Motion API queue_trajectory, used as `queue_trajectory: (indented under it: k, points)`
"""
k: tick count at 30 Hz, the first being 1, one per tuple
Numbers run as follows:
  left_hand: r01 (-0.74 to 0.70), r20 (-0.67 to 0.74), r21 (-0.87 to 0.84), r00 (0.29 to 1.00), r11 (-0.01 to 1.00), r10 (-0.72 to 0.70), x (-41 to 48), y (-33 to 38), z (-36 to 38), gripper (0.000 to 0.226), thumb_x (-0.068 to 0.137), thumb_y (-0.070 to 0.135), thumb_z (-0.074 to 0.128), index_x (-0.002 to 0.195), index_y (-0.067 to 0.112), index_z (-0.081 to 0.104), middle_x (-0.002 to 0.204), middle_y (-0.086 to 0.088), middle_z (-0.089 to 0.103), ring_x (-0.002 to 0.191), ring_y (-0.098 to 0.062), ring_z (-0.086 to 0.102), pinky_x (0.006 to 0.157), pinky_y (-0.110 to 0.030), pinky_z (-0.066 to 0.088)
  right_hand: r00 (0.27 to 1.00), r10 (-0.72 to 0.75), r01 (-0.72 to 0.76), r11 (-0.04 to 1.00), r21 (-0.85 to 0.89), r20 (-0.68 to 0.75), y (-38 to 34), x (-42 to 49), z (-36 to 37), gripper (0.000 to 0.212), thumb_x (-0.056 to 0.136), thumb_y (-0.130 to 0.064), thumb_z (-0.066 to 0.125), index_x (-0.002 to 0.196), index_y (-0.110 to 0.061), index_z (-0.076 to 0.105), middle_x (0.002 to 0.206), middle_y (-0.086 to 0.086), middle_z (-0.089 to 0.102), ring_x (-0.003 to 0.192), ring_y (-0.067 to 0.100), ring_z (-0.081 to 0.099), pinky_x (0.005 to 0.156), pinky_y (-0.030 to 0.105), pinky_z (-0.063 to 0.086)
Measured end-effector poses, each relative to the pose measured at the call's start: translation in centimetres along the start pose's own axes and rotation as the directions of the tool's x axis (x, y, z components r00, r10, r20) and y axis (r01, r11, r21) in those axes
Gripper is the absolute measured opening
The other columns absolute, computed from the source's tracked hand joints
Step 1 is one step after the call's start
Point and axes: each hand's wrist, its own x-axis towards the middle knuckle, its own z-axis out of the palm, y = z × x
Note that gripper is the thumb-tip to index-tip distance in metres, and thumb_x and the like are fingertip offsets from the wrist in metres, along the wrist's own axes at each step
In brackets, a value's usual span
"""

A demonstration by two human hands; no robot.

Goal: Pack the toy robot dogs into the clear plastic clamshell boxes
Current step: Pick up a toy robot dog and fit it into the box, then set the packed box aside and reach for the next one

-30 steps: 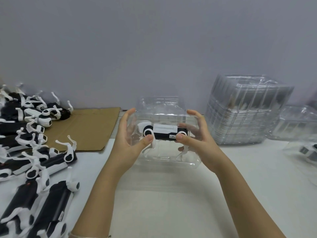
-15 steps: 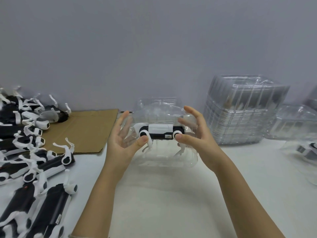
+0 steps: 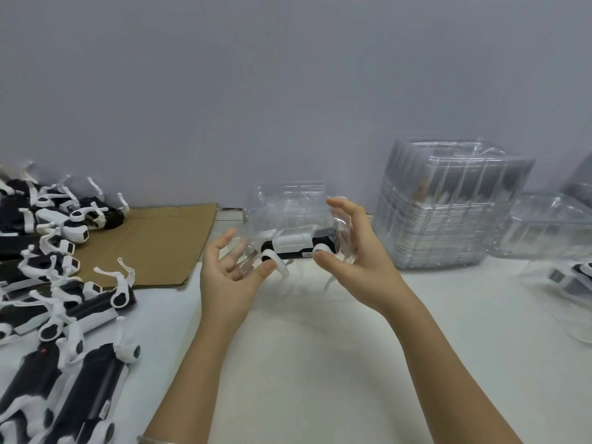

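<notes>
A clear clamshell box (image 3: 288,203) stands mid-table with a black-and-white toy robot dog (image 3: 294,243) inside it, lying lengthwise. My left hand (image 3: 230,277) holds the box's left end, thumb on the front and fingers behind the plastic. My right hand (image 3: 355,257) grips the right end, thumb near the dog's white wheel joint and fingers curved over the side. The dog's white legs hang down toward the box's lower part.
Several loose toy robot dogs (image 3: 57,283) are piled along the left, some of them on a brown cardboard sheet (image 3: 153,245). A tall stack of empty clamshells (image 3: 448,206) stands at the right, with more clamshells (image 3: 551,225) beyond it. A boxed dog (image 3: 573,283) sits at the right edge.
My left hand has slid lower and outward on the box's left end, and its fingers have spread. The box and dog have shifted slightly. My right hand keeps its hold.
</notes>
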Motion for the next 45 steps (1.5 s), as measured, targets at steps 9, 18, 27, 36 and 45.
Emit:
queue_trajectory:
  k: [9, 18, 27, 36, 45]
  points:
    - [0.101, 0.035, 0.342, 0.992, 0.934, -0.120, 0.0, 2.3, 0.3, 0.058, 0.053, 0.050, 0.087, 0.104, 0.050, 0.060, 0.119, 0.014, 0.060, 0.076, -0.011, 0.072, 0.065, -0.028, 0.058, 0.903, 0.428, -0.429, 0.899, -0.091, -0.032, 0.8, 0.0, -4.0, 0.084, 0.082, -0.051, 0.069, 0.147, -0.051, 0.016, 0.156, -0.011, 0.022, 0.126, 0.018, 0.043, 0.067, 0.034, 0.055]
    - [0.103, 0.075, 0.295, 0.989, 0.950, -0.131, -0.5, -0.9, 0.7, 0.025, 0.090, 0.013, 0.067, 0.097, 0.036, 0.068, 0.105, 0.013, 0.069, 0.052, -0.015, 0.064, 0.047, -0.018, 0.045, 0.875, 0.469, -0.433, 0.653, -0.622, -0.117, 0.4, -0.2, -4.4, 0.082, 0.093, -0.044, 0.056, 0.155, -0.033, 0.004, 0.159, 0.005, 0.026, 0.140, 0.029, 0.035, 0.106, 0.045, 0.037]
    - [0.242, -0.090, -0.007, 0.966, 0.970, -0.241, 0.1, -3.2, -0.9, 0.021, 0.100, 0.017, 0.049, 0.101, 0.016, 0.070, 0.097, -0.001, 0.074, 0.076, -0.019, 0.072, 0.068, -0.032, 0.054, 0.921, 0.191, 0.152, 0.626, -0.765, 0.339, -1.8, -3.0, 8.0, 0.068, 0.088, -0.065, 0.049, 0.144, -0.051, 0.013, 0.163, -0.001, -0.015, 0.149, 0.028, -0.016, 0.112, 0.064, -0.009]
    - [0.258, -0.187, -0.121, 0.943, 0.959, -0.277, 0.9, -3.8, -1.4, 0.018, 0.099, 0.005, 0.049, 0.103, 0.010, 0.065, 0.099, -0.004, 0.067, 0.082, -0.021, 0.066, 0.071, -0.027, 0.052, 0.952, 0.270, 0.032, 0.374, -0.927, 0.142, 2.1, -6.9, -4.2, 0.077, 0.092, -0.053, 0.041, 0.150, -0.045, -0.009, 0.162, -0.013, -0.001, 0.150, 0.017, -0.005, 0.119, 0.047, 0.010]
    - [0.231, -0.198, -0.092, 0.949, 0.969, -0.245, 1.2, -4.7, -1.3, 0.015, 0.096, 0.001, 0.052, 0.101, 0.009, 0.065, 0.094, -0.004, 0.067, 0.080, -0.020, 0.064, 0.068, -0.025, 0.055, 0.942, 0.309, 0.024, 0.327, -0.945, 0.130, 4.6, -9.4, -19.6, 0.077, 0.084, -0.064, 0.054, 0.134, -0.058, -0.005, 0.147, -0.028, 0.013, 0.139, -0.009, 0.002, 0.108, 0.010, 0.005]
